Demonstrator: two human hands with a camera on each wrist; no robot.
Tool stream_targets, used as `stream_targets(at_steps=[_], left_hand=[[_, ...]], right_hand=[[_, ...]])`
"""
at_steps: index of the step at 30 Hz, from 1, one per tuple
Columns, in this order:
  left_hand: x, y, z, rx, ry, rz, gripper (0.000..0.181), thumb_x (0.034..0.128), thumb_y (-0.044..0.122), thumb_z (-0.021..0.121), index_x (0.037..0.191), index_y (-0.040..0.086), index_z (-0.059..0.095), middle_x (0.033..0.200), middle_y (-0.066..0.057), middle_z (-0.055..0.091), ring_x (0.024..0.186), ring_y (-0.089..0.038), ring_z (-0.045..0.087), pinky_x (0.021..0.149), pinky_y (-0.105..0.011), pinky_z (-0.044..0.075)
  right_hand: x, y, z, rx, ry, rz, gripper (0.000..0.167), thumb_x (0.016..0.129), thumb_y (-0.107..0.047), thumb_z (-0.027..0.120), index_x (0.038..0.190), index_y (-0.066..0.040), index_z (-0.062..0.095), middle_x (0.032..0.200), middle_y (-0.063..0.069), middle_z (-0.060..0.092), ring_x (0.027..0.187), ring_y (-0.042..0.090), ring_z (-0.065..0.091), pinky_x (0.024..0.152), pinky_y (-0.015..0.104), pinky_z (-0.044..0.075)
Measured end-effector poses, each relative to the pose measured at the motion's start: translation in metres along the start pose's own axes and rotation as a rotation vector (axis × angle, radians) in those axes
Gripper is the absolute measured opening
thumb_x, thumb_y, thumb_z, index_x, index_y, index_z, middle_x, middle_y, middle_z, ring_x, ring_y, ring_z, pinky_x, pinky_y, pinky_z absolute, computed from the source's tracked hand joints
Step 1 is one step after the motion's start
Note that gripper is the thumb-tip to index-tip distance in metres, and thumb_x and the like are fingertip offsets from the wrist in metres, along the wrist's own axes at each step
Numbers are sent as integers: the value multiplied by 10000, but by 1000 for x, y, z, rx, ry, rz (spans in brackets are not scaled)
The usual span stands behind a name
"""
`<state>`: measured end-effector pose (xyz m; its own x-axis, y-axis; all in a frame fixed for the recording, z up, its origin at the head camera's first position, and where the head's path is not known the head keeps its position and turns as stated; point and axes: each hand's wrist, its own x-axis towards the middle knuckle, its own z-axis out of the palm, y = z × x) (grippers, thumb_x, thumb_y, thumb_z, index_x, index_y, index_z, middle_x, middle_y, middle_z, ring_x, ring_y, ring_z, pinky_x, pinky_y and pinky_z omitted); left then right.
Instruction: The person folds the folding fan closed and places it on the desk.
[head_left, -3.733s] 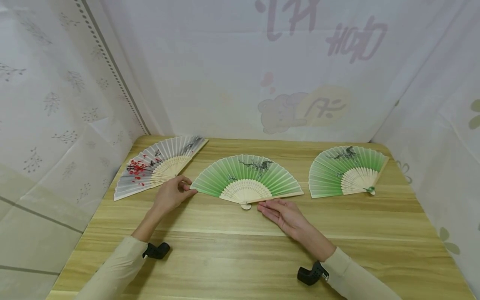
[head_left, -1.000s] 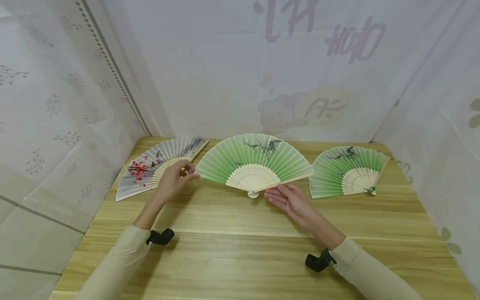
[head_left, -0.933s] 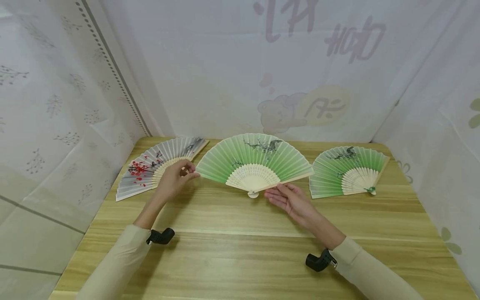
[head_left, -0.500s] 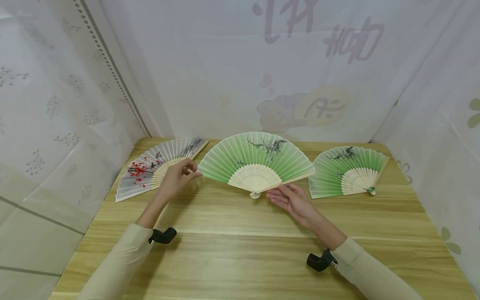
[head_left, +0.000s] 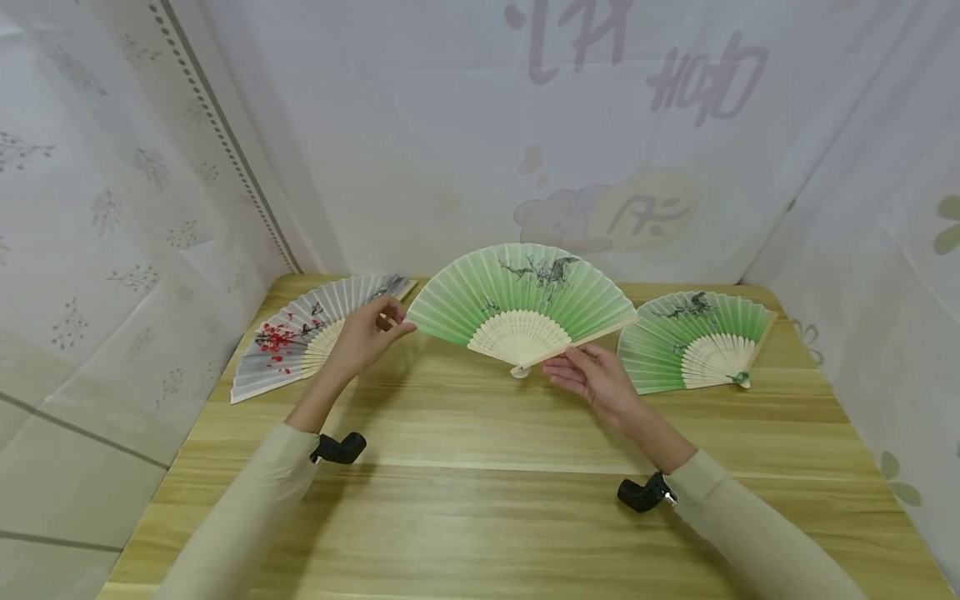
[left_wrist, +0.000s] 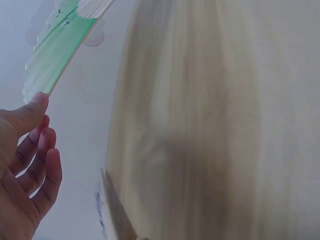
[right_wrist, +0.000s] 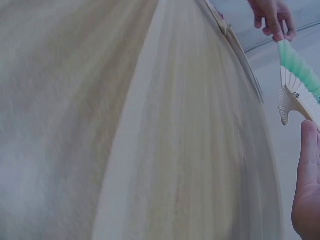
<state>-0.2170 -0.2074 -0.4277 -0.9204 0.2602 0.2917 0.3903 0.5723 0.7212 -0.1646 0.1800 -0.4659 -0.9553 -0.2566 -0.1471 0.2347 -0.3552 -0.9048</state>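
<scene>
A spread green folding fan [head_left: 525,292] with a dark branch print and pale ribs is held up above the table between both hands. My left hand [head_left: 367,337] pinches its left corner between thumb and forefinger, as the left wrist view shows with the fan's corner [left_wrist: 52,55] at the thumb tip. My right hand [head_left: 596,379] holds the lower right guard stick near the pivot, thumb on the near side. In the right wrist view the fan [right_wrist: 295,82] is seen almost edge-on, partly cut off by the frame.
A grey folding fan [head_left: 307,321] with red blossoms lies open on the table at the back left, partly behind my left hand. A second green fan [head_left: 693,333] lies open at the right, its left edge overlapped by the held fan. Patterned cloth walls [head_left: 420,150] surround the wooden table [head_left: 465,500].
The middle green fan was resting on the table; both hands have lifted it and carried it upward and slightly right. The two other fans stay where they were.
</scene>
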Motion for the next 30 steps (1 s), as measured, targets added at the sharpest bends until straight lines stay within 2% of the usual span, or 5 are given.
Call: stream_targets(at_steps=[6, 13, 26, 30], left_hand=[[15, 13, -1, 11, -13, -9, 215, 922, 109, 782, 1012, 4, 617, 915, -98, 648, 772, -263, 648, 660, -331, 513], [28, 23, -2, -16, -18, 28, 201, 928, 81, 769, 1006, 1, 602, 925, -113, 638, 805, -279, 636, 718, -343, 527], [38, 30, -1, -40, -32, 57, 194, 925, 57, 766, 1009, 2, 601, 931, -115, 642, 809, -264, 639, 700, -296, 526], [41, 32, 0, -37, -24, 59, 201, 923, 47, 765, 1039, -11, 610, 943, -120, 648, 818, -268, 642, 708, -298, 531]], right_hand=[[6, -4, -5, -60, -8, -23, 314, 1099, -96, 468, 1278, 162, 469, 1072, 229, 694, 987, 289, 717, 928, 447, 525], [11, -11, -5, -91, -9, -41, 285, 1096, -81, 469, 1228, 171, 490, 1056, 240, 697, 970, 294, 720, 939, 477, 507], [19, -12, -15, -207, -42, -112, 237, 1081, -96, 517, 1108, 130, 584, 1019, 246, 711, 931, 292, 731, 861, 465, 550], [20, -14, -13, -233, -42, -111, 285, 1077, -112, 537, 1119, 169, 569, 1039, 298, 689, 927, 309, 729, 862, 484, 549]])
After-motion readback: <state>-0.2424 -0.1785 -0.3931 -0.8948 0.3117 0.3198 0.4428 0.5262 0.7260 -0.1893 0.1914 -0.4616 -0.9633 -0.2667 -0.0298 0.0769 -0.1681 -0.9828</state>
